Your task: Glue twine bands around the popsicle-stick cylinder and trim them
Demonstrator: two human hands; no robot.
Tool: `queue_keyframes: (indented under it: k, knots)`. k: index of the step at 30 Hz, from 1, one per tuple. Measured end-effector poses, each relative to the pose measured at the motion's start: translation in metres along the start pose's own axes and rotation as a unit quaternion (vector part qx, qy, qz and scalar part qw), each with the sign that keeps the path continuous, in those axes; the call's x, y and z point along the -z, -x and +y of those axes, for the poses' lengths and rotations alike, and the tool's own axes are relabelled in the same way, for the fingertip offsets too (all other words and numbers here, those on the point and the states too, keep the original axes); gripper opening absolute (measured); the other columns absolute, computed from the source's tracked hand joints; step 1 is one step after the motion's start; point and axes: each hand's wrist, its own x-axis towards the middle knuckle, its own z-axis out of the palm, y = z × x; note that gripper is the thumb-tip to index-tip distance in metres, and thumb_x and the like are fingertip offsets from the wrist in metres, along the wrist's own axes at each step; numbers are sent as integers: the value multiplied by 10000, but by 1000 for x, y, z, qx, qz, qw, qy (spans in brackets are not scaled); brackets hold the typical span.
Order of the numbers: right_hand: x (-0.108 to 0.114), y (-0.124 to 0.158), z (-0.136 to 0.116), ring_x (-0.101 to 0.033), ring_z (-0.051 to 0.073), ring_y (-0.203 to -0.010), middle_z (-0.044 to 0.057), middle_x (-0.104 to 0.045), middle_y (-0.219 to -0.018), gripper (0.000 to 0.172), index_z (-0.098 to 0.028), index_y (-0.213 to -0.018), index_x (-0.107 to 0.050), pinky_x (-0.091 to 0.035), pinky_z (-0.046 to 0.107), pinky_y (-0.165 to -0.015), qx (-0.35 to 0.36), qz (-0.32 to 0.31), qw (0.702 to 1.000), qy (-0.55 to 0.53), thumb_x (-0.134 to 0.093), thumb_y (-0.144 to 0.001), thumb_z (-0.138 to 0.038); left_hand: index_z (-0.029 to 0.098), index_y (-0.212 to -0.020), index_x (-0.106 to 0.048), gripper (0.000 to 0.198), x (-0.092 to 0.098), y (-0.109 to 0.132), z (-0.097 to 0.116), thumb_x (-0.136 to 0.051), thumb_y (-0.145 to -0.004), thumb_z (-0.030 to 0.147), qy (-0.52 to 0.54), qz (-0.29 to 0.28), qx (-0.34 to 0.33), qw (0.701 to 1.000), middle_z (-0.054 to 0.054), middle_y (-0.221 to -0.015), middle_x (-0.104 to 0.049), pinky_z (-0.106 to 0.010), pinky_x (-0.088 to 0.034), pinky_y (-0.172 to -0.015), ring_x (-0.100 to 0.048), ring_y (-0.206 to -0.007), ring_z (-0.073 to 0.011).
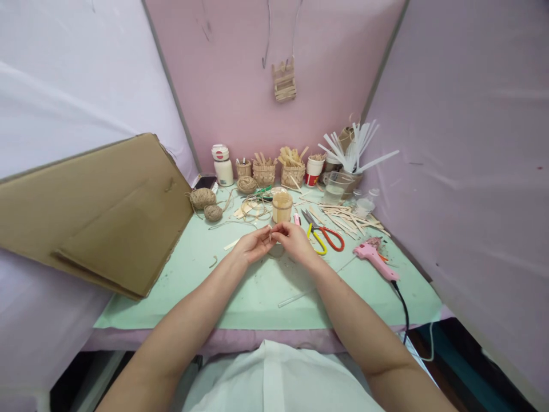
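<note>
Over the front middle of the table, my left hand (256,245) is turned palm up with its fingertips pinched together. My right hand (292,238) meets it from the right, thumb and fingers pinched at the same spot. Whatever small pale thing sits between the fingertips is too small to name. Just behind the hands stands a small round wooden cup (282,207) made of upright sticks. Scissors (319,232) with yellow and red handles lie right of my right hand.
A pink glue gun (377,260) with a black cord lies at the right. Wooden sticks (349,219) are scattered behind it. Twine balls (203,198) sit at the back left, beside a leaning cardboard sheet (115,212). A clear glue stick (294,298) lies near the front.
</note>
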Motion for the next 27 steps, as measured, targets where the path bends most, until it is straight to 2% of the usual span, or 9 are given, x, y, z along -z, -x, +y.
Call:
queue_keyframes:
  k: [3, 5, 9, 13, 16, 18, 20, 23, 27]
  knots:
    - [6, 4, -8, -573, 162, -674, 4, -680, -753, 125, -234, -809, -694, -413, 279, -667, 15, 7, 1000, 24, -583, -754, -225, 118, -693, -632, 175, 0, 1, 0, -558, -825, 30, 6, 8, -4, 1000, -58, -726, -652, -195, -536, -720, -624, -685, -91]
    - [20, 11, -17, -566, 164, -656, 15, -679, -777, 132, -234, -838, -692, -411, 287, -664, 27, 22, 999, 42, -578, -777, -261, 119, -707, -631, 155, 0, 2, 1, -572, -817, 28, 8, 15, -1, 1000, -65, -748, -656, -206, -544, -719, -638, -718, -103]
    - [77, 36, -25, -579, 188, -716, 54, -673, -864, 132, -224, -839, -665, -409, 313, -705, 43, 112, 981, 155, -568, -801, -305, 131, -704, -611, 153, 2, 0, 4, -583, -808, 22, 8, 39, 2, 999, -36, -673, -615, -164, -521, -571, -606, -638, -83]
    - [147, 71, -7, -590, 238, -806, 98, -664, -889, 155, -195, -863, -654, -394, 327, -709, -72, 143, 923, 351, -580, -771, -297, 122, -739, -609, 142, -1, 2, 6, -562, -817, 13, 3, 23, -2, 1000, -22, -653, -573, -124, -476, -492, -559, -570, -60]
    - [183, 90, 15, -596, 288, -893, 154, -662, -961, 298, -159, -933, -661, -398, 331, -705, -188, 129, 868, 441, -604, -755, -390, 110, -756, -597, 150, -3, 6, 7, -536, -817, -13, -17, 6, -18, 1000, -28, -676, -563, -109, -459, -478, -539, -553, -49]
    - [193, 95, 27, -603, 304, -899, 178, -657, -989, 393, -134, -978, -653, -402, 331, -696, -258, 95, 832, 482, -615, -740, -444, 101, -760, -588, 151, -3, 6, 8, -521, -823, -19, -26, 1, -25, 999, -34, -689, -559, -103, -450, -471, -532, -554, -47]
    - [196, 96, 35, -610, 306, -886, 183, -656, -1001, 406, -131, -962, -646, -403, 330, -689, -289, 57, 811, 505, -623, -731, -464, 93, -761, -583, 151, -2, 6, 8, -510, -831, -19, -25, -1, -26, 999, -33, -689, -551, -99, -444, -469, -526, -555, -44]
    - [192, 94, 43, -613, 294, -846, 167, -661, -950, 348, -149, -875, -629, -398, 324, -676, -275, 36, 809, 519, -631, -731, -466, 84, -759, -581, 156, 0, 4, 8, -496, -840, -20, -25, -7, -28, 999, -27, -682, -539, -92, -441, -475, -516, -552, -36]
    - [191, 93, 45, -603, 255, -737, 116, -658, -801, 338, -176, -783, -602, -381, 309, -623, -264, 46, 830, 489, -540, -790, -508, 76, -746, -584, 153, 1, 3, 8, -503, -840, -13, -29, -10, -27, 999, -27, -670, -536, -91, -440, -473, -518, -554, -37]
